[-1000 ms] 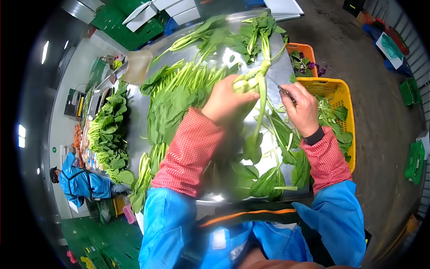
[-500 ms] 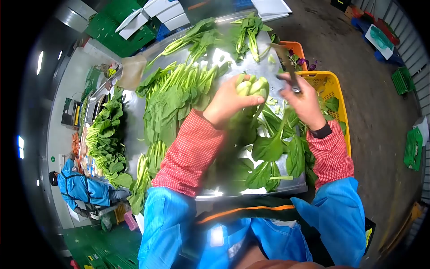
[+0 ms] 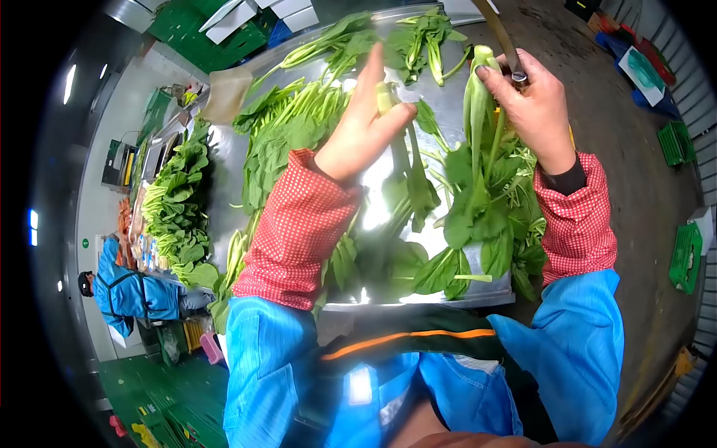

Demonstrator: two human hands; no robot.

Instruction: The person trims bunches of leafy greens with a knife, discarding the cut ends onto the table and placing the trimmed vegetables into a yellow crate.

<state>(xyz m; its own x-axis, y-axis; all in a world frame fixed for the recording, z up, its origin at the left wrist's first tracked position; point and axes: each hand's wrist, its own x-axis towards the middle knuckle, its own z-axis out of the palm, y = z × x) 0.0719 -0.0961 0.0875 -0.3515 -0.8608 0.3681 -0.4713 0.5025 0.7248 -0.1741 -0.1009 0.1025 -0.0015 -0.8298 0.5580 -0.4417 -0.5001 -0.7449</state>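
My left hand is raised over the metal table, its thumb and fingers around the pale end of a leafy stalk whose leaves hang down. My right hand holds a knife, blade pointing up, and also pinches a green vegetable by its pale cut end. Its leaves hang over the right side of the table. A pile of leafy greens lies left of my left hand, and loose leaves lie near the front edge.
More greens lie at the table's far side. Another heap of greens stands at the left, with a person in blue beyond it. Green crates stand on the floor at right. A yellow crate is mostly hidden behind my right hand.
My hands have moved apart. The right rose to the right and now pinches a leafy vegetable beside the knife. The left holds a thinner stalk instead of a thick bunch.
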